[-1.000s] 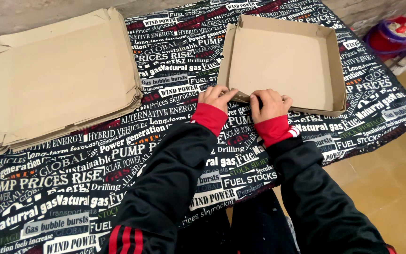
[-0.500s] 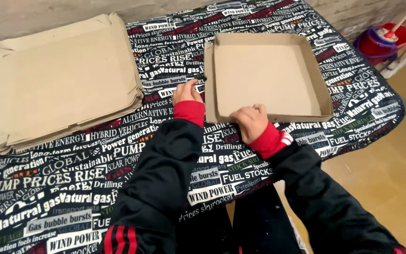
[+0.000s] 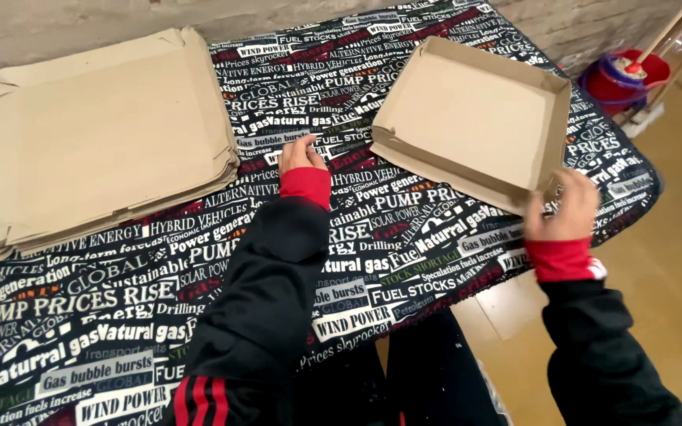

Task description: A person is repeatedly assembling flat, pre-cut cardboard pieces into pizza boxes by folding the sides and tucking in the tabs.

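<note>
The shallow cardboard tray (image 3: pixel 467 118) is plain brown, square, open on top, with low folded-up walls on all sides and a bare flat floor. It sits turned at an angle on the bench (image 3: pixel 404 237), toward two o'clock in the head view, its near corner at about five o'clock lifted just off the patterned cover and reaching the bench edge. That near wall looks doubled over, and its corner flap is not fully tucked.

Both arms wear black sleeves (image 3: pixel 270 292) with red cuffs (image 3: pixel 306 184), the left sleeve showing red stripes (image 3: pixel 199 401).
</note>
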